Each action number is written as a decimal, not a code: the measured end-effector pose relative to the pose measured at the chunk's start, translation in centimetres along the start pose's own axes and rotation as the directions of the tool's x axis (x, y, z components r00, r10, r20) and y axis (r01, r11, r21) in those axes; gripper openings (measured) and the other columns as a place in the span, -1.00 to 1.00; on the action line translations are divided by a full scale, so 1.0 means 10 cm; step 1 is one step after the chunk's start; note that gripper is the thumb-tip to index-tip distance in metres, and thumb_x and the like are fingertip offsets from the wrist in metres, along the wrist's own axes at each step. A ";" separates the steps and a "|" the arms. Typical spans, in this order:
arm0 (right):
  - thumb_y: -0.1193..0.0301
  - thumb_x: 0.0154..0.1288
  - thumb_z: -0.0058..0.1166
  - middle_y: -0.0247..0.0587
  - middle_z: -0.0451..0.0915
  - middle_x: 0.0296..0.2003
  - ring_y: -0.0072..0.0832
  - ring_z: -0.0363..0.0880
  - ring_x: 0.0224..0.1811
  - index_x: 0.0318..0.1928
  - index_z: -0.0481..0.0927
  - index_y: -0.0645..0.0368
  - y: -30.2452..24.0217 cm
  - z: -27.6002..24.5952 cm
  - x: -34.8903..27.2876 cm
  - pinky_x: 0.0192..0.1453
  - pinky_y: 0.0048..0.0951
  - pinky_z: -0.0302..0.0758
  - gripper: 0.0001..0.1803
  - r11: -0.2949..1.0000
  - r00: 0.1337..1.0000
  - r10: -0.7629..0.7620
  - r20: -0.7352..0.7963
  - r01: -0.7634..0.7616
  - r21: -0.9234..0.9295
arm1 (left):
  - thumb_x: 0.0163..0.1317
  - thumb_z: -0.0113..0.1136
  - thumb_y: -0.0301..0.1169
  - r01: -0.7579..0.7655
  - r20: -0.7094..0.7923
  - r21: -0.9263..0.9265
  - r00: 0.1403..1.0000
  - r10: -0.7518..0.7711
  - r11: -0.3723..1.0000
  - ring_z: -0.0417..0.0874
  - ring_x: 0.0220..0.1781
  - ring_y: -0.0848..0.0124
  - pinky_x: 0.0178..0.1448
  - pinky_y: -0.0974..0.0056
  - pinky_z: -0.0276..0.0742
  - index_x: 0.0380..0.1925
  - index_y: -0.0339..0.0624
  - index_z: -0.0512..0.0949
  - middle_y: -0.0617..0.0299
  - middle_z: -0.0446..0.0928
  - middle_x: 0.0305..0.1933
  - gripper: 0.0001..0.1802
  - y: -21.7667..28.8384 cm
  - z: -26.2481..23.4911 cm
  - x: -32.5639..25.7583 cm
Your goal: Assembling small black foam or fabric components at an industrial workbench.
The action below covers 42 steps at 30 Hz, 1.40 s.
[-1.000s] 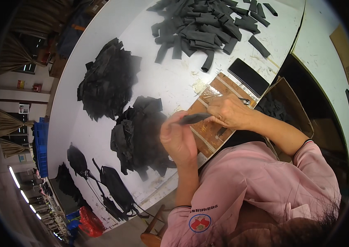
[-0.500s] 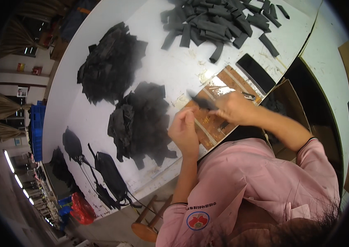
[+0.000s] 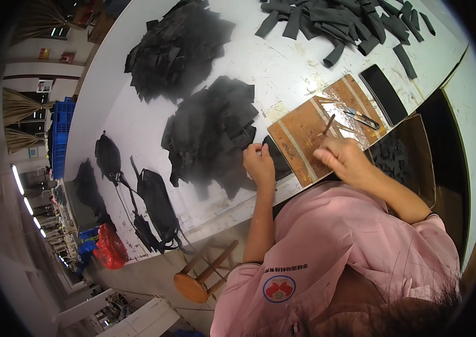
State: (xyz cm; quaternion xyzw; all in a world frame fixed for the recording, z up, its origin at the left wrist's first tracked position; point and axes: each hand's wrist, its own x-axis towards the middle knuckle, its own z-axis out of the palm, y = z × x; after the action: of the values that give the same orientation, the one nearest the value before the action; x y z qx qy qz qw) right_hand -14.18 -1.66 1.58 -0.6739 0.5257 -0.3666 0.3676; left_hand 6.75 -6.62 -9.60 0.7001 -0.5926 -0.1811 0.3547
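Note:
My left hand (image 3: pixel 259 164) is at the board's left side, its fingertips pinched on the edge of a flat black fabric piece (image 3: pixel 280 159). Over the near part of the brown wooden board (image 3: pixel 298 132), my right hand (image 3: pixel 343 159) is closed round a thin dark brown stick (image 3: pixel 329 124) that points up and away; its far end is narrow. Glossy wet-looking patches and pale strips cover the board. A utility knife (image 3: pixel 362 118) lies on its right part. Just left of my left hand spreads a heap of flat black fabric pieces (image 3: pixel 215 132).
A second black heap (image 3: pixel 176 48) lies farther back, with folded black strips (image 3: pixel 333 19) at the far right. A dark phone-like slab (image 3: pixel 384 94) borders the board. Below the table edge, a cardboard box (image 3: pixel 426 151) holds black pieces. Black bags (image 3: pixel 156 205) lie left; a wooden stool (image 3: pixel 193 286) stands below.
My hands have moved apart. The black piece that was between them over the board now lies by my left hand, and the stick shows in my right. The view has shifted.

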 end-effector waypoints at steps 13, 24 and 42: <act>0.45 0.03 0.14 -0.44 0.42 -0.58 -0.77 0.33 -0.53 -0.43 0.51 0.25 -0.05 0.16 0.10 -0.48 -0.69 0.28 -0.86 0.799 0.980 0.197 0.004 -0.163 0.579 | 0.06 0.04 -0.63 0.662 0.693 -0.719 0.706 0.146 0.211 0.22 -0.71 0.65 -0.65 0.52 0.09 -0.01 -0.28 0.17 0.20 0.41 -0.44 -0.53 1.00 -0.61 -0.16; 0.41 0.03 0.12 -0.15 0.53 -0.57 -0.47 0.49 -0.51 -0.40 0.55 0.29 -0.08 -0.21 0.10 -0.39 -0.51 0.39 -0.82 0.940 0.963 0.104 0.250 -0.177 0.290 | 0.13 0.07 -0.40 0.664 0.832 -0.538 0.517 0.201 0.519 0.12 -0.81 0.72 -0.71 0.57 -0.03 -0.40 -0.36 0.47 0.43 0.32 -0.74 -0.81 1.08 -0.76 0.06; 0.41 -0.08 0.18 -0.17 0.34 -0.55 -0.31 0.34 -0.48 -0.40 0.46 0.27 -0.18 0.24 0.00 -0.38 -0.41 0.30 -0.76 0.929 0.892 -0.309 -0.331 0.209 -0.305 | 0.08 0.11 -0.51 0.377 0.565 -0.570 0.825 0.015 0.730 0.27 -0.66 0.75 -0.60 0.61 0.14 -0.43 -0.30 0.49 0.42 0.41 -0.63 -0.92 1.02 -0.68 -0.23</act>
State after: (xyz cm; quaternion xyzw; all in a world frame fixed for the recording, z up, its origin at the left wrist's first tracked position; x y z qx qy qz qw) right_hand -11.25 -1.09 2.02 -0.6987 0.5342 -0.4615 0.1164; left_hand 3.68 -2.94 1.90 0.5063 -0.4894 -0.6005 0.3789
